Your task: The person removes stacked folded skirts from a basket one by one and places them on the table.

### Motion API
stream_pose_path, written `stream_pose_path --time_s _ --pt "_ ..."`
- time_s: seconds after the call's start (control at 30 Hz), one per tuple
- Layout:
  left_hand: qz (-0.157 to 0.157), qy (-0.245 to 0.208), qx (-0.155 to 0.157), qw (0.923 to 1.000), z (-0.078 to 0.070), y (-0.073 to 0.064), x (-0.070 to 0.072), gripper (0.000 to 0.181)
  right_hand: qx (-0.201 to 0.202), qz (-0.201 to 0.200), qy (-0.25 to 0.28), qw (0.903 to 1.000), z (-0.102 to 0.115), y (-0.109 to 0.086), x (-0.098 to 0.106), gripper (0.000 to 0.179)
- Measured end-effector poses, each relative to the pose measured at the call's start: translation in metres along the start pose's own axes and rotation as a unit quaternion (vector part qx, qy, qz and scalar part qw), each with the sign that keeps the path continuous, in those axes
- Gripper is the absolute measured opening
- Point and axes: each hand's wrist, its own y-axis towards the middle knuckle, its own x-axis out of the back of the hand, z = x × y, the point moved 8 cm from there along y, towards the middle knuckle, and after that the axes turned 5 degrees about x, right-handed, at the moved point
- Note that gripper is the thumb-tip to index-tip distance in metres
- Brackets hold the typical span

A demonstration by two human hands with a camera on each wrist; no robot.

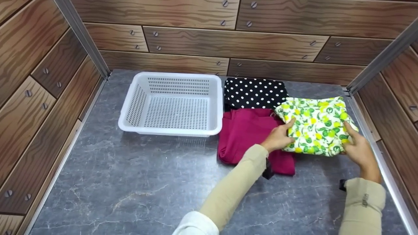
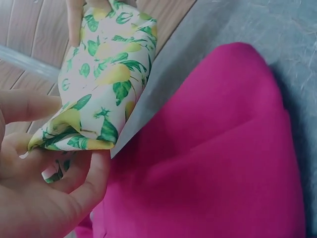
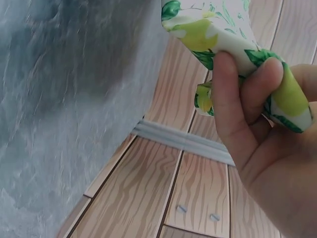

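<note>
A folded cloth [image 1: 318, 127] printed with lemons and green leaves on white is held up at the right side of the table. My left hand [image 1: 279, 137] grips its left edge, thumb on top and fingers beneath, as the left wrist view shows. At the opposite edge my right hand [image 1: 359, 148] pinches the same cloth, its fingers curled under the fabric in the right wrist view. Below my left hand lies a folded magenta cloth [image 1: 243, 137], partly covered by that hand and forearm. Behind it, a folded black cloth with white dots [image 1: 254, 93] lies on the table.
To the left of the cloths stands a white perforated plastic basket [image 1: 169, 131] with nothing in it. The grey marbled table [image 1: 140, 182] is bounded by wood-patterned panels [image 1: 228, 42] at the back and both sides, with metal strips [image 1: 86, 36] at the corners.
</note>
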Motion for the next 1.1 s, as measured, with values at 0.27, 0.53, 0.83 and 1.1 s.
stream_pose_path --time_s 0.27,0.53,0.83,1.1 --pt "0.027 0.0 0.01 0.9996 0.0 0.002 -0.025 0.083 -0.048 0.009 -0.035 0.9982 -0.015 -0.013 0.003 0.079" --pt "0.058 0.028 0.075 0.9951 0.029 -0.004 -0.045 0.082 -0.016 0.05 -0.107 0.9929 -0.033 -0.004 -0.012 0.075" --pt "0.09 0.031 0.091 0.9913 0.032 -0.007 -0.059 0.08 -0.038 0.017 -0.121 0.9918 -0.054 0.004 -0.012 0.071" --pt "0.072 0.013 0.087 0.9935 0.031 -0.007 -0.056 0.077 -0.122 0.015 -0.154 0.9804 -0.077 -0.003 -0.009 0.07"
